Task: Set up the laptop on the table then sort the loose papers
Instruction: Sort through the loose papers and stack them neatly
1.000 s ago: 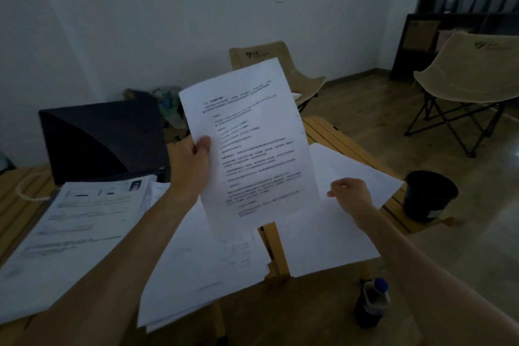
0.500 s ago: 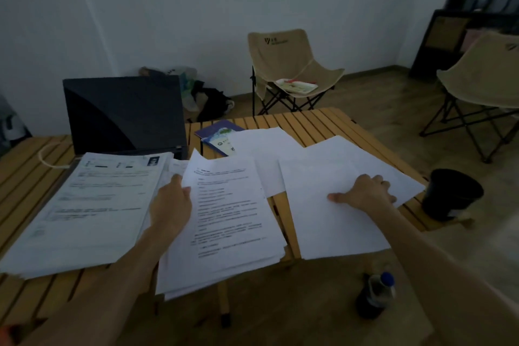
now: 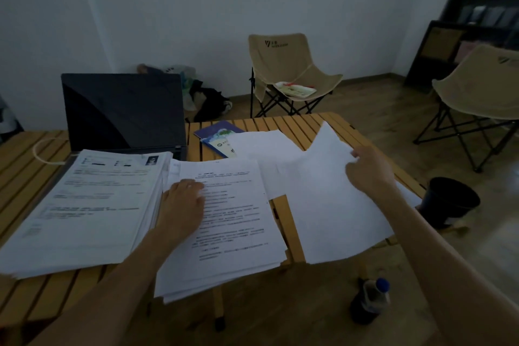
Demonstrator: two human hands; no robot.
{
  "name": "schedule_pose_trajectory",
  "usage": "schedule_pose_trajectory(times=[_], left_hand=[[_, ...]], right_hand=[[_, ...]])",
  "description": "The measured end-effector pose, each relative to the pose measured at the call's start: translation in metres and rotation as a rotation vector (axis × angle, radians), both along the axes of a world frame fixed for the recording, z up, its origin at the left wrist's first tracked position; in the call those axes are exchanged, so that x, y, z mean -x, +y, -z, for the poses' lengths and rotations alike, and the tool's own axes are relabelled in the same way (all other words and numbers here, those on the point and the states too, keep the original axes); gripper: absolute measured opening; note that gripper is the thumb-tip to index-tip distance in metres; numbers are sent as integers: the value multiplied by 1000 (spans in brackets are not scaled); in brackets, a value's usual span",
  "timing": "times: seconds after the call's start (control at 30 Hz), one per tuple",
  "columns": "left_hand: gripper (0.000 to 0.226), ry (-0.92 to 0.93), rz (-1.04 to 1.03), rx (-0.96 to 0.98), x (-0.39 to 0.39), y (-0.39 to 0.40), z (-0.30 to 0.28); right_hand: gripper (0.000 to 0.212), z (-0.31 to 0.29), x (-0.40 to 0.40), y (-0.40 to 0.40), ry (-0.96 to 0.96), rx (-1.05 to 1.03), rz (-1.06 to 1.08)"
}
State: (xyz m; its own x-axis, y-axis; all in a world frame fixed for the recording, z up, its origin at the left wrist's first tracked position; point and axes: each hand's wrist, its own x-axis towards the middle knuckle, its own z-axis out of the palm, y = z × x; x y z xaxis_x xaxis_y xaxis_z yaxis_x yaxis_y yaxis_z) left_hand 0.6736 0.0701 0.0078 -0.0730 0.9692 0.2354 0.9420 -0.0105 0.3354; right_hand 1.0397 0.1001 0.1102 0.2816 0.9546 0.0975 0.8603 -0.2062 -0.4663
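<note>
The laptop point(image 3: 123, 112) was found open at the bench's point(image 3: 25, 166) rear left; papers lay in three piles before it. The left hand point(image 3: 182, 205) was pressed flat, fingers straight, on the printed middle pile point(image 3: 233, 222). A blank sheet point(image 3: 325, 199) was pinched at its far edge by the right hand point(image 3: 370, 171). The thin, limp sheets overhung the slatted wooden edge; slippage to the floor was judged likely.

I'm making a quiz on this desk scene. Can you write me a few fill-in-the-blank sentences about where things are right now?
1. The left hand rests flat on the ____ stack of papers.
2. The right hand lifts a blank sheet by its ____ edge.
3. The thick pile covers the laptop's ____.
4. The bottle stands on the ____.

Answers: middle; far; keyboard; floor
</note>
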Motion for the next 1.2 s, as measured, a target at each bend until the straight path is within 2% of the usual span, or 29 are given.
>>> schedule_pose_trajectory(times=[0.07,0.17,0.23,0.27,0.37,0.43,0.5,0.6,0.67,0.7,0.77,0.87,0.9,1.0,1.07,1.13,1.2], left_hand=[[28,-238,-9,-8,-4,-1,-18],[30,-794,-79,58,-4,-5,-44],[46,-1210,-131,182,5,-11,-49],[53,-1346,-170,240,10,-15,-49],[63,-1533,-300,316,25,-19,-33],[53,-1515,-263,344,28,-18,-28],[31,-1331,-160,376,28,-17,-26],[19,-1032,-117,363,25,-16,-24],[12,-932,-157,336,21,-15,-23],[10,-921,-176,313,19,-14,-23],[10,-966,-182,262,15,-14,-26],[14,-1035,-151,212,7,-14,-31],[14,-1037,-146,209,5,-14,-32],[15,-1097,-145,192,1,-8,-31],[23,-1170,-151,170,-2,-5,-31],[29,-1257,-169,143,-6,-3,-30],[25,-1318,-206,92,-10,-2,-30]], right_hand=[[24,-35,36,-16,-86,-138,-112],[14,-66,106,-55,-234,-237,-384],[15,-57,155,-82,-334,-160,-609],[17,-43,178,-93,-383,-83,-692],[26,16,220,-101,-365,223,-766],[35,42,225,-93,-211,316,-693],[43,53,219,-86,-69,307,-664],[33,55,189,-71,90,199,-625],[30,53,158,-53,132,81,-482],[36,53,143,-45,103,72,-397],[56,52,118,-34,72,149,-285],[70,59,94,-25,287,260,-263],[64,62,88,-24,360,246,-255],[21,69,77,-20,539,168,-252],[33,66,70,-19,573,129,-241],[25,64,63,-15,625,71,-191],[18,61,55,-13,733,21,-118]])
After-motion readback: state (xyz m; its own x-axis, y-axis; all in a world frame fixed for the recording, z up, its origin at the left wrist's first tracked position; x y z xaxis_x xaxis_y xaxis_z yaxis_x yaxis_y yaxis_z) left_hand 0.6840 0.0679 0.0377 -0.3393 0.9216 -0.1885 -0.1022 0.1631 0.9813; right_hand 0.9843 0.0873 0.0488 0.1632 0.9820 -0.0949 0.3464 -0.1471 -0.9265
